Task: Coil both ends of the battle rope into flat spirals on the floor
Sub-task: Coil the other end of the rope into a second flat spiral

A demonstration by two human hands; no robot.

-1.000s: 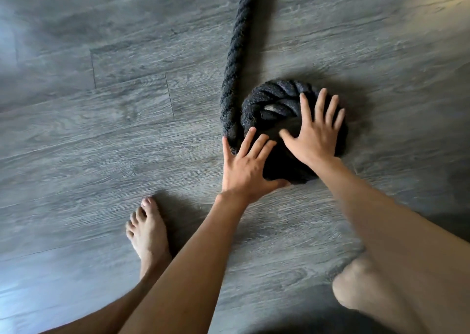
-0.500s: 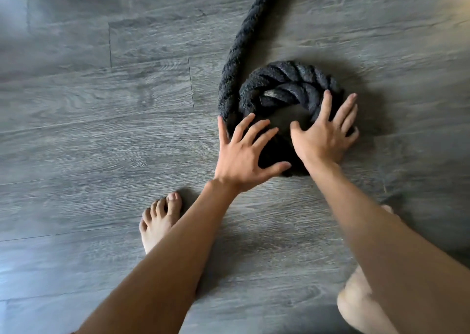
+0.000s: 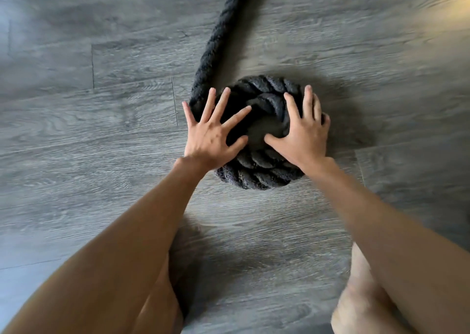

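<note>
Left hand [image 3: 212, 136] and right hand [image 3: 302, 135], fingers spread, flat on black rope coil [image 3: 256, 173] at frame centre, rope tail [image 3: 216, 41] toward top edge over grey floor [image 3: 76, 130].

Black twisted battle rope [image 3: 256, 176], its end wound into a flat spiral on the floor beneath the spread fingers [image 3: 223, 106]; the free length runs straight off beyond the left fingertips.

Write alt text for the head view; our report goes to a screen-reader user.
Two bare hands, left and right, press flat with fingers spread on a small dark rope coil on a grey wood floor. The rest of the rope runs from the coil's left side to the top edge.
</note>
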